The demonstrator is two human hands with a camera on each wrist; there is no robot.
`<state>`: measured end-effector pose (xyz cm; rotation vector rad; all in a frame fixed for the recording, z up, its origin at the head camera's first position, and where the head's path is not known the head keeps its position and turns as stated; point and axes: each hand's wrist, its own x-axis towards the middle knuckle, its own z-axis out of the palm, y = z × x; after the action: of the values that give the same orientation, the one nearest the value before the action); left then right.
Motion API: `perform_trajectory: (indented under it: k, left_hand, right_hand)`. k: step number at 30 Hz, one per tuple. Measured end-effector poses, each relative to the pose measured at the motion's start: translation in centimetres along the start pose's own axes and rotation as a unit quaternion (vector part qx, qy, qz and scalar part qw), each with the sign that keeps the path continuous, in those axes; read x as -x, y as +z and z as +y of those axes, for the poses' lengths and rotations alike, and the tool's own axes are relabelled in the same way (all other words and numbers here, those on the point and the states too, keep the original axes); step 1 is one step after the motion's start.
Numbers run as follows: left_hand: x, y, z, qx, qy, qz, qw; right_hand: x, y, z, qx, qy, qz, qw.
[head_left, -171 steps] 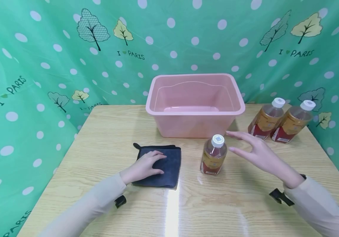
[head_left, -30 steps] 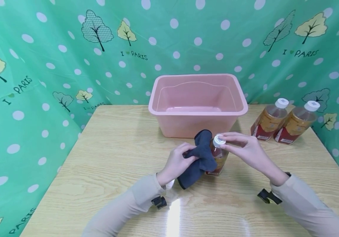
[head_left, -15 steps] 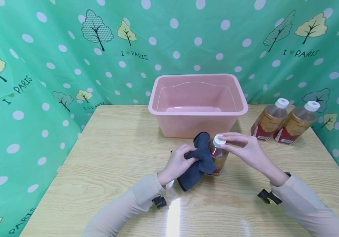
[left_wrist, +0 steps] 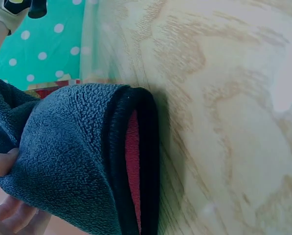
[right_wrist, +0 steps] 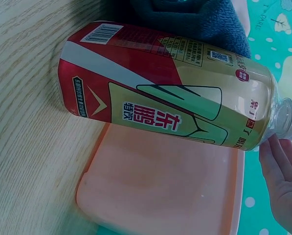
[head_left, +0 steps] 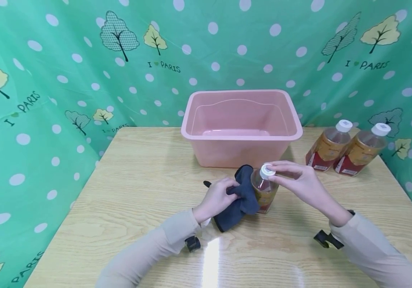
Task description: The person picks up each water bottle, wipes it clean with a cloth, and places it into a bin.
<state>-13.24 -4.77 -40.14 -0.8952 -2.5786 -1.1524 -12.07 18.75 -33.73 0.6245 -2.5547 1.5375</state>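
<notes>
My left hand pinches a dark blue cloth, which lies bunched against the left side of an upright bottle. In the left wrist view the cloth hangs folded with black edging and a strip of red inside. My right hand holds the bottle's white cap between thumb and fingers. The right wrist view shows the bottle's red and yellow label with the cloth touching its side, and my right hand at its neck.
Behind the bottle stands a pink bin. Two more capped bottles, one beside another, stand at the table's back right. A green dotted curtain hangs behind the wooden table.
Since the earliest frame, my left hand has lifted and carried the cloth right to the bottle, and my right hand has taken the cap. Lately the cloth has shifted slightly down and left.
</notes>
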Motion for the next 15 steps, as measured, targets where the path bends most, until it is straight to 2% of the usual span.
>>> perform_trajectory:
  k: [7,15]
  left_hand:
    - [-0.29,0.07,-0.22,-0.024,-0.018,-0.043,0.9986]
    - [-0.54,0.35,-0.68,-0.065,-0.015,-0.074,0.995]
  right_hand:
    - [0.02,-0.04,0.09,-0.005,0.016,0.0,0.9999]
    - [0.02,-0.12,0.01,-0.007,0.018,-0.006,0.9998]
